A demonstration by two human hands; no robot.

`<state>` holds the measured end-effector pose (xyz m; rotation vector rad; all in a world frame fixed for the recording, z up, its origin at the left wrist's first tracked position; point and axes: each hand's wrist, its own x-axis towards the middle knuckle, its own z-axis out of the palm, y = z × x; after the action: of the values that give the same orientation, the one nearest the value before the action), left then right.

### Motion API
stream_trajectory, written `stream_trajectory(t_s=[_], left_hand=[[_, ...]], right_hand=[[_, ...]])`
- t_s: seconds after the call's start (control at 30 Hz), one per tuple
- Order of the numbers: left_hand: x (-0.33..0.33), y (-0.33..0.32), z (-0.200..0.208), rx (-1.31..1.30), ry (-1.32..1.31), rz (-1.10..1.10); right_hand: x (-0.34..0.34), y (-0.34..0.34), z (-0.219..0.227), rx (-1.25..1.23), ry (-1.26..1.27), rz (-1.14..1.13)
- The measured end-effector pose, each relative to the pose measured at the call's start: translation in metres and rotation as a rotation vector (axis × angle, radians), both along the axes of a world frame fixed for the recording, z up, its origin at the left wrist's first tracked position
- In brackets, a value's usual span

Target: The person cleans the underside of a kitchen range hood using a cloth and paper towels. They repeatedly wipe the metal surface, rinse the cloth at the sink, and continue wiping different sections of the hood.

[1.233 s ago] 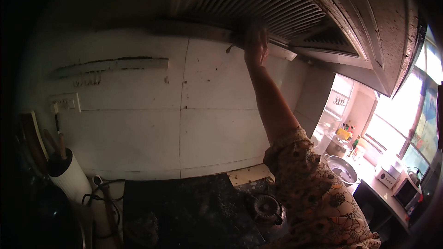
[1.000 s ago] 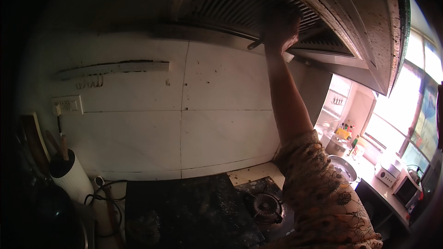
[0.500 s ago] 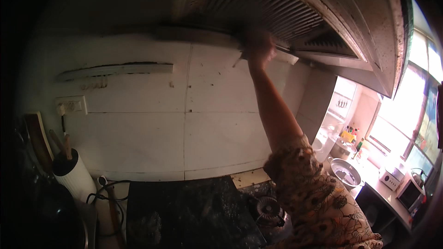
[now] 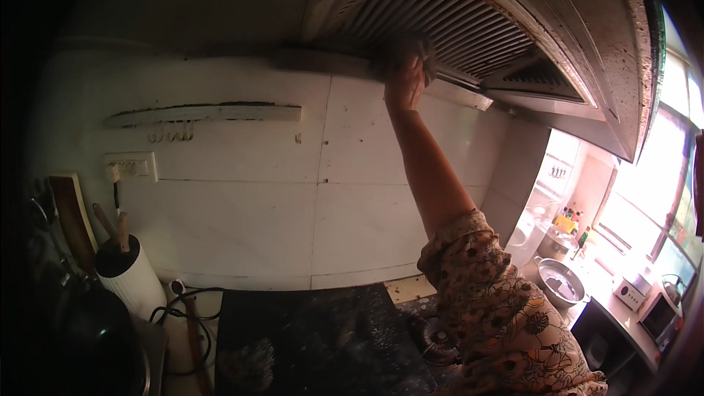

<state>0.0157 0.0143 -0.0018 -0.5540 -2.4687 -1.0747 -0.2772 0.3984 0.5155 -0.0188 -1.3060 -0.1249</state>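
My right arm, in a flowered sleeve, reaches up from the lower right. At its end my right hand (image 4: 404, 86) is closed round a dark grey rag (image 4: 419, 47), though shadow blurs the rag's outline. Hand and rag press up at the rear underside of the range hood (image 4: 568, 37), by the lower edge of its slatted filter (image 4: 447, 18). Behind the wrist stands the white tiled wall (image 4: 242, 220). My left hand is out of the picture.
Below lie a black stove cover (image 4: 315, 337) and a gas burner (image 4: 440, 337). At left stand a white knife block (image 4: 132, 279), a cutting board (image 4: 72, 209), a dark wok (image 4: 95, 345) and a cable (image 4: 209, 314). A metal pot (image 4: 561, 282) sits on the right counter.
My right hand, smeared by motion before, now shows more sharply against the hood, with the rag clearer above it. The whole view has shifted a little, so the wall sits further right.
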Motion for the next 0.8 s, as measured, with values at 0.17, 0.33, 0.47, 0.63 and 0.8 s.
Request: stream_trajectory(t_s=[0.17,0.33,0.47,0.63,0.8], left_hand=[[-0.004,0.003,0.004,-0.013,-0.016,0.009],[0.001,0.004,-0.012,-0.06,0.027,0.039],[-0.001,0.002,-0.009,-0.021,0.059,0.003],[0.001,-0.002,-0.015,-0.026,0.077,-0.028],[-0.002,0.004,-0.003,0.056,0.046,0.033]], right_hand=[[0.037,-0.022,0.005,0.251,0.236,0.024],[0.067,-0.092,0.051,0.135,0.373,0.35],[0.031,-0.057,0.059,0.255,0.405,0.196],[-0.005,-0.041,0.007,-0.133,-0.059,0.036],[0.028,-0.065,0.016,0.12,0.17,0.294]])
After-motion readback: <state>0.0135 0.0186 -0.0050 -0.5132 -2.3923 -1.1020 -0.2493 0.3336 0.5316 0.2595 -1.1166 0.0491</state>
